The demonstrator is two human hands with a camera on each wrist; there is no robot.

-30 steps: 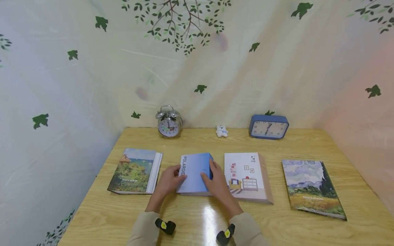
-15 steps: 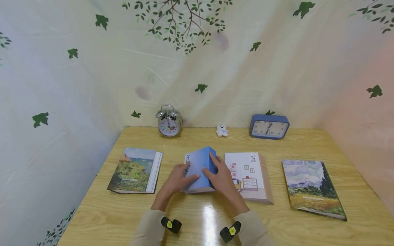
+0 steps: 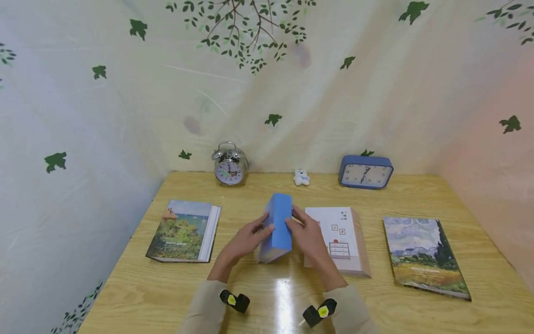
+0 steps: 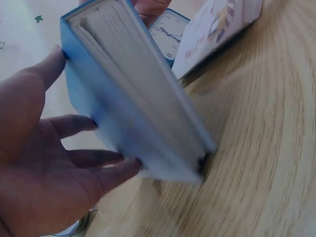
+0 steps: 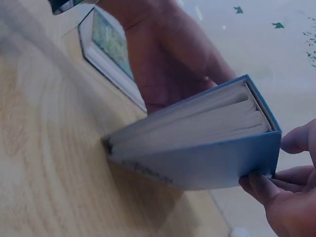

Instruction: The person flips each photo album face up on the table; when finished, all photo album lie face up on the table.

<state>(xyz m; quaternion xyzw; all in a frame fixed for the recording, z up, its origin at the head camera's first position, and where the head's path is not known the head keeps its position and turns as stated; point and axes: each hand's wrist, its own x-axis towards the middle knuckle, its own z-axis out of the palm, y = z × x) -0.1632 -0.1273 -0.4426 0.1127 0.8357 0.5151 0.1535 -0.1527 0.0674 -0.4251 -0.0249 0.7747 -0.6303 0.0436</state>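
A thick blue photo album is tipped up on its long edge in the middle of the table, its plain spine facing up in the head view. My left hand holds its left cover, thumb at the spine. On the other side my right hand grips it near the spine with thumb and fingertips. In the left wrist view the white page edges of the album show between its covers, with the left fingertips spread along one cover. Lettering, blurred, shows low on a cover of the album in the right wrist view.
A landscape-cover photo album lies at left. Right of centre lies a white illustrated album, close to my right hand, and farther right another landscape album. Along the back stand a silver alarm clock, a small white bear figure and a blue clock.
The blue album has turned from lying flat, lettered cover up, to standing on its long edge with the spine up. Both hands have shifted slightly right with it.
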